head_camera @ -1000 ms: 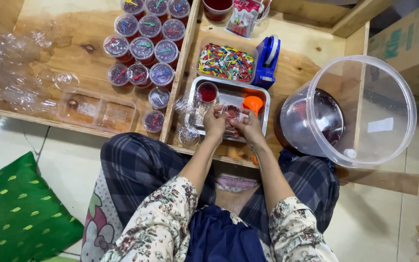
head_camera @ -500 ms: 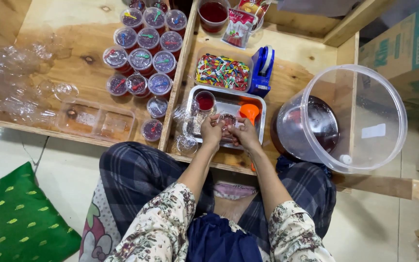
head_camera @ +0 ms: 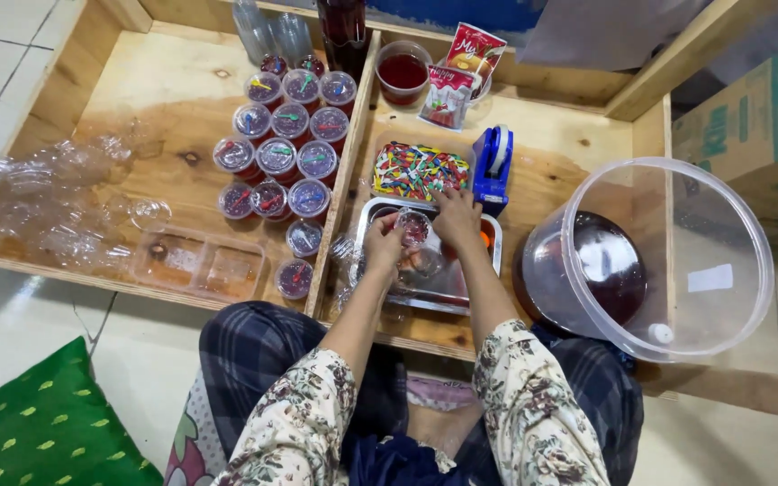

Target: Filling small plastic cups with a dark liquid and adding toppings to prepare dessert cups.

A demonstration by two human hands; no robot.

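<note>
Spillage looks the likeliest slip: the left hand holds a small clear cup of red jelly over the steel tray, the right hand pinches its rim, and any tilt tips it.

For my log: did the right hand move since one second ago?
Yes. The right hand moved across the metal tray from its near edge to its far edge.

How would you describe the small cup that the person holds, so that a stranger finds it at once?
Look at the wooden tray, in its right compartment, where a metal pan lies near the front edge. Above the pan, the left hand holds a small clear cup of dark red filling. Unlike the lidded cups in the left compartment, it is lifted up and shows no coloured spoon.
</note>
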